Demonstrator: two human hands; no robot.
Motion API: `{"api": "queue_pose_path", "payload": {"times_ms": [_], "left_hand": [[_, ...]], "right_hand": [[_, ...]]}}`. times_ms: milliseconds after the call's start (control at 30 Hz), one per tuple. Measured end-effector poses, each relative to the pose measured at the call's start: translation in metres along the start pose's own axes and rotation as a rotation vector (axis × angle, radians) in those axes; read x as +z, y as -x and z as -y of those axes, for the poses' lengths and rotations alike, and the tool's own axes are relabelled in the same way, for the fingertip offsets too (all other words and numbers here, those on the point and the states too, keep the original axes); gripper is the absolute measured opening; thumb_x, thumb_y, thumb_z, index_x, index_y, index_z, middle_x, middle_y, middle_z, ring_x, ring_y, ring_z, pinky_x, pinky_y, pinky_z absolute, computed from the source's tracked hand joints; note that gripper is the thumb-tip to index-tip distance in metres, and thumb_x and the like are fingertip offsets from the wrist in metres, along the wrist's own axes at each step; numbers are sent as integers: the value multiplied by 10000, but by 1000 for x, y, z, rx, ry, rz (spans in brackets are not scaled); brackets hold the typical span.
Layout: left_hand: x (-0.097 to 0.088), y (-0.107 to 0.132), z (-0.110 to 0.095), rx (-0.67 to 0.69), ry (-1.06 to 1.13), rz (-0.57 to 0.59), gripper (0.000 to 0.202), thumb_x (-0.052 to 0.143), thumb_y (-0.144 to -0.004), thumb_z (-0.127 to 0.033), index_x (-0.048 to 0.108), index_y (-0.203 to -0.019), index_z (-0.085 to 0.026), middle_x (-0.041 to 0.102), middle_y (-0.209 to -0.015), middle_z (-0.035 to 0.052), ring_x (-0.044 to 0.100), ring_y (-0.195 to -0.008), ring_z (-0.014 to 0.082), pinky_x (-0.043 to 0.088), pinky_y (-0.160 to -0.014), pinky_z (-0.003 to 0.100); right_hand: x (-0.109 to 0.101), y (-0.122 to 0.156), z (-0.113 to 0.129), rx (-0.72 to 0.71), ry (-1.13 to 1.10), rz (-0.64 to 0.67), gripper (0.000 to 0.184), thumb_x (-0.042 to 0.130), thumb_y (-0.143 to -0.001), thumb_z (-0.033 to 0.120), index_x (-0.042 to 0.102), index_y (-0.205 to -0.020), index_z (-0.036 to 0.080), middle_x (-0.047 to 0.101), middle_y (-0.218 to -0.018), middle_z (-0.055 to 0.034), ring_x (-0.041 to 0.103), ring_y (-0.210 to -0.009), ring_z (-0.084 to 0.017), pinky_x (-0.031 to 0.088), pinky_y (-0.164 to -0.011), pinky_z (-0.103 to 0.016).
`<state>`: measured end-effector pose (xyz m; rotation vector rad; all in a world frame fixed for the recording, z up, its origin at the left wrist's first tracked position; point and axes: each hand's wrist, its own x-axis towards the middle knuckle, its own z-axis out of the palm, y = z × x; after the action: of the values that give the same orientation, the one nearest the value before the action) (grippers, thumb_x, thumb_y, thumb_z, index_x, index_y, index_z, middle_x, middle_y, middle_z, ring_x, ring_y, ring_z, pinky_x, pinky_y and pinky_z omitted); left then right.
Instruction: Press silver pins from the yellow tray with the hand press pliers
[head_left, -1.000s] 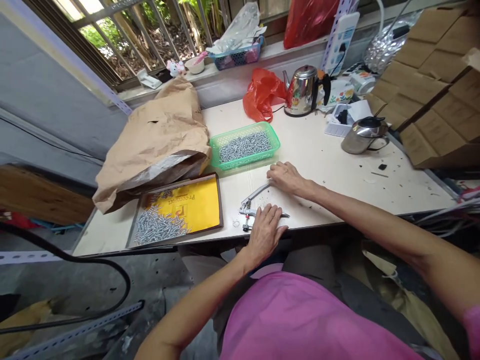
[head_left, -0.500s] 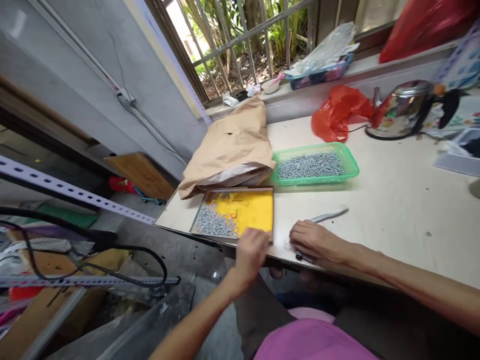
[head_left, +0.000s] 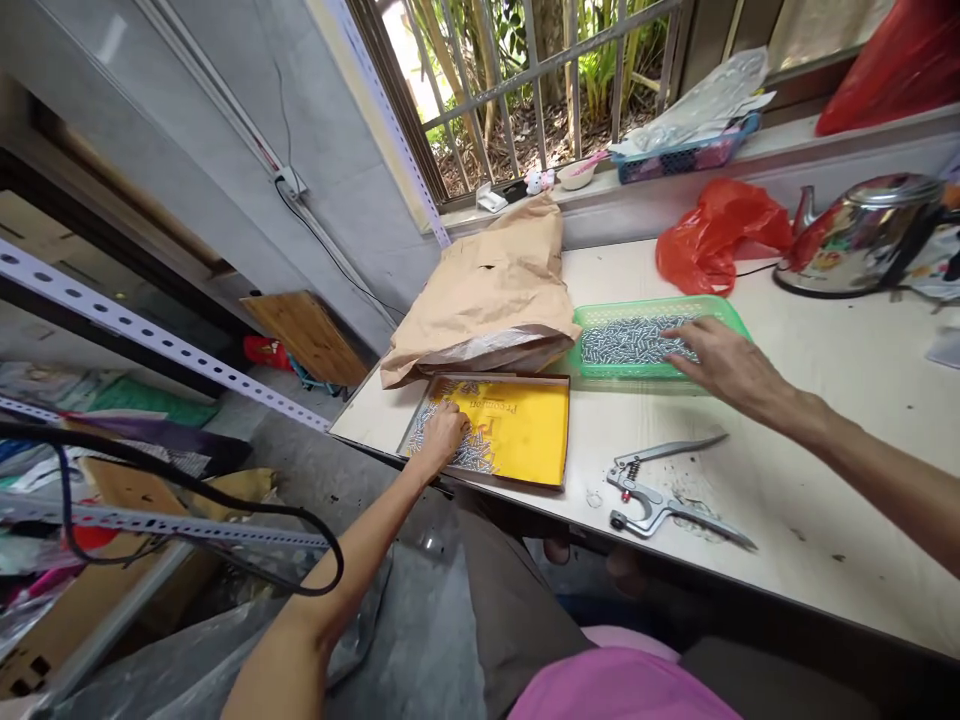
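Note:
My left hand (head_left: 444, 434) rests in the yellow-bottomed tray (head_left: 525, 435) on its pile of small silver metal parts (head_left: 442, 440); its fingers are curled into the pile. My right hand (head_left: 721, 362) reaches over the near right corner of the green basket (head_left: 600, 318), which is full of small silver parts, with its fingers bent down at the rim. A metal hand plier tool (head_left: 660, 495) lies untouched on the white table (head_left: 825, 400) between both hands.
A brown paper sack (head_left: 495, 290) lies behind the tray. A red plastic bag (head_left: 712, 245) and a steel kettle (head_left: 862, 235) stand at the back right. Perforated metal rails (head_left: 150, 335) and a black cable (head_left: 187, 490) sit left of the table.
The view swung left. My left hand moved from the table edge into the yellow tray's pile. My right hand left the plier tool and reached forward to the green basket.

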<state>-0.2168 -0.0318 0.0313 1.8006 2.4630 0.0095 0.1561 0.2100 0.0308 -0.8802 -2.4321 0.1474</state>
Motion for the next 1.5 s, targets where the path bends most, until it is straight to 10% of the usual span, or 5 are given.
{"api": "queue_pose_path", "payload": {"times_ms": [367, 633, 900, 1500], "left_hand": [[-9, -4, -21, -75, 198, -86, 199, 543, -837, -236, 710, -881, -137, 709, -824, 78, 634, -759, 180, 451, -697, 263], [-10, 19, -68, -163, 1041, -53, 259, 724, -682, -372, 676, -760, -130, 654, -631, 16, 603, -542, 123, 508, -544, 235], [-12, 33, -71, -301, 1391, 13, 407, 854, -510, -392, 653, -720, -107, 659, -640, 20, 583, -533, 95, 546, -546, 239], [-12, 45, -62, -262, 1387, 132, 393, 885, -453, -325, 625, -659, -113, 623, -597, -24, 575, -507, 91, 538, -541, 241]], "right_hand": [[22, 14, 122, 7, -581, 70, 207, 522, -889, 282, 705, -889, 186, 711, -855, -53, 649, -750, -171, 489, -690, -292], [86, -17, 208, 242, -1035, 173, 142, 660, -787, 302, 673, -799, 161, 700, -702, -10, 650, -631, -127, 462, -599, -217], [80, -15, 225, 301, -919, 201, 101, 585, -777, 159, 643, -695, 164, 641, -576, 21, 603, -564, -108, 417, -576, -205], [86, 0, 236, 145, -699, 198, 95, 532, -819, 137, 594, -756, 173, 616, -715, -7, 507, -660, -128, 322, -613, -241]]}}
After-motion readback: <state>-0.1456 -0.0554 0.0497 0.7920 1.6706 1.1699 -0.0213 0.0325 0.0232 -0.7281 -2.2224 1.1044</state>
